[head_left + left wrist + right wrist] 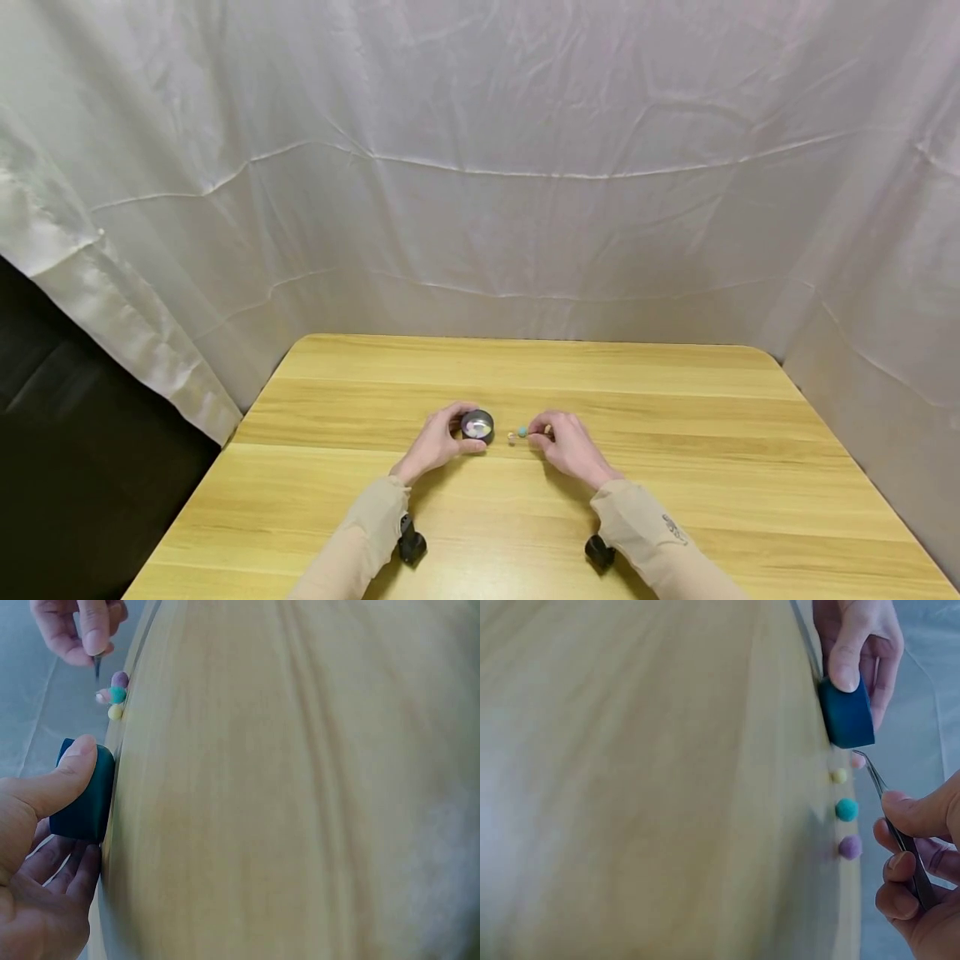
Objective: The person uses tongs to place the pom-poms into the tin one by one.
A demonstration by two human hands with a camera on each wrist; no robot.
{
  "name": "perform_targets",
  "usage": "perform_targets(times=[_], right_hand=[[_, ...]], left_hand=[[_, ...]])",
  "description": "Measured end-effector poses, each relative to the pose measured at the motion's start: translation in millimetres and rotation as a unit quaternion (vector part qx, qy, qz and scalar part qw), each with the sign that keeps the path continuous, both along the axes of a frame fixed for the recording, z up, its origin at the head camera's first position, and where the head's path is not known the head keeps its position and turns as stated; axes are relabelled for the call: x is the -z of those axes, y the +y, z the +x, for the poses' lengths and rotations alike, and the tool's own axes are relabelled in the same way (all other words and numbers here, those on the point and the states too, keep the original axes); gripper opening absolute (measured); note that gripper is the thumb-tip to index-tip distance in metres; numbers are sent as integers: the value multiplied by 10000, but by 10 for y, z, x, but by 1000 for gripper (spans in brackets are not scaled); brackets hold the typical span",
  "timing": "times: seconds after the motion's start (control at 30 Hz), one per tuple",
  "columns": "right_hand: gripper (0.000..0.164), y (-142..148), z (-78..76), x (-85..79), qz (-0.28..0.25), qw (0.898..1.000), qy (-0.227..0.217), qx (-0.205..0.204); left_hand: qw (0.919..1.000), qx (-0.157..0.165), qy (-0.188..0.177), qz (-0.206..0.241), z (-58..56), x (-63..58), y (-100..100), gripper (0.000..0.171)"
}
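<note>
My left hand holds a small dark round cup at its sides, thumb on the near side and fingers behind. In the head view the cup's inside looks shiny, with pale coloured patches. To the right of it, my right hand pinches dark tweezers between thumb and fingers. The tweezer tips are right at a pink pompom, close beside the cup. Along the table nearby lie a yellow pompom, a teal pompom and a purple pompom.
The wood-grain table spreads out around both hands. Whitish curtains hang behind it and at the sides. A dark surface shows at the left. Both wrists carry small black cameras under beige sleeves.
</note>
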State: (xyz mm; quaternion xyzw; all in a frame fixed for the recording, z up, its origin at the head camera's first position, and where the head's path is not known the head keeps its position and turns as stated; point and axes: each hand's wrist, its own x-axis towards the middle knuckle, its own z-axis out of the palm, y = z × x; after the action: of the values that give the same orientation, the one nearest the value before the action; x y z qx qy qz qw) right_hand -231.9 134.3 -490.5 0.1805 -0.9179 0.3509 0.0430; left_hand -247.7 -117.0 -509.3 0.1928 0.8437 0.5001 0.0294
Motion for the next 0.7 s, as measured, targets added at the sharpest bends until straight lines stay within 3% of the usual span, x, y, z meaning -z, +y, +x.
perform_targets(times=[0.3,0.7], right_hand=[[7,-172,-53,-164,-254,9995,159,34],[7,-349,-146,-175,-239,9991,347,-37]], left_hand=[[10000,-43,-28,5,3,-1,-2,59],[10000,-51,15,-37,4,-19,9,60]])
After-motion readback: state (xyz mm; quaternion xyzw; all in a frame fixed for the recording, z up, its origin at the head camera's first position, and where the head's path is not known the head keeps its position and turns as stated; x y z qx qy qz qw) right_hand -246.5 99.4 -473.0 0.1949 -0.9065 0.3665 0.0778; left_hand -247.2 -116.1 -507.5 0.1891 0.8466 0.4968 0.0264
